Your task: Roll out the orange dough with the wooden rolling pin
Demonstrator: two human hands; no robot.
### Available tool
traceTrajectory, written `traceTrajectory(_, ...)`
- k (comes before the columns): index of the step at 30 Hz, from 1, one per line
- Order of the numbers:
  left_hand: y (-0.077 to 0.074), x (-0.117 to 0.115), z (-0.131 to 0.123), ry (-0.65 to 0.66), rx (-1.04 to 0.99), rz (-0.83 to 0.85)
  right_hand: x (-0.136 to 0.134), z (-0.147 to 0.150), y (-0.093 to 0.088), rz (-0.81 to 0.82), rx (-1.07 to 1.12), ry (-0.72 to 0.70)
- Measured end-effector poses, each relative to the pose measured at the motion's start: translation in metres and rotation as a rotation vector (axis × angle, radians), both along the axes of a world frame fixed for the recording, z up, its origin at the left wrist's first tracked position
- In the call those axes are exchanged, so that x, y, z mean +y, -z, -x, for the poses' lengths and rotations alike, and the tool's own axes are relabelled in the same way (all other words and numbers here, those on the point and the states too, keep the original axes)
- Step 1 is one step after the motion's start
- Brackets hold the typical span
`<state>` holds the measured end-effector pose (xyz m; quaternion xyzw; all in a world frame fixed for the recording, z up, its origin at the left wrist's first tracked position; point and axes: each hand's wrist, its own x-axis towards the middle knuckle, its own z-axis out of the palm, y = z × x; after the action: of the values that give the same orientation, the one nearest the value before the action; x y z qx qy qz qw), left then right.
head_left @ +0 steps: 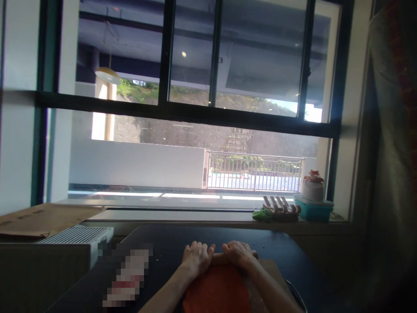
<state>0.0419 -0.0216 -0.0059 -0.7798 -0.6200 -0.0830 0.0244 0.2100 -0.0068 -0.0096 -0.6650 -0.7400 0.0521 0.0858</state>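
While both hands bear on the rolling pin (219, 259), the orange sheet (216, 289) lies directly below and nearer the wearer, between the two forearms, on the dark surface (169, 243). Left hand (198, 255): fingers curled over the left part of the pin, grip closed on it. Right hand (239, 251): likewise closed over the pin towards its right end, which projects just past the fingers. A short length of pin shows between the hands. The undersides of both grips are out of sight.

The step in hand is judged to be rolling, with the pin at the far edge of the sheet. Whether the pin presses on the sheet there cannot be confirmed. The sheet's material is not determinable; its near edge lies outside the view.

In this position, the next move appears to call for level, equal pressure from both hands and a straight pin. A tan board (269, 269) shows beside the right forearm; a thin cord (298, 295) lies near it.
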Motion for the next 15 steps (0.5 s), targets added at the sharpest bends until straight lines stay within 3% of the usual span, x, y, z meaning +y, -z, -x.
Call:
traceTrajectory(7, -0.003, 0.01, 0.0, 0.021, -0.014, 0.037, -0.002, 0.001, -0.004, 0.024, -0.022, 0.007)
traceTrajectory(15, 0.002, -0.009, 0.003, 0.103, -0.011, -0.077, -0.003, 0.003, -0.009, 0.015, -0.026, 0.043)
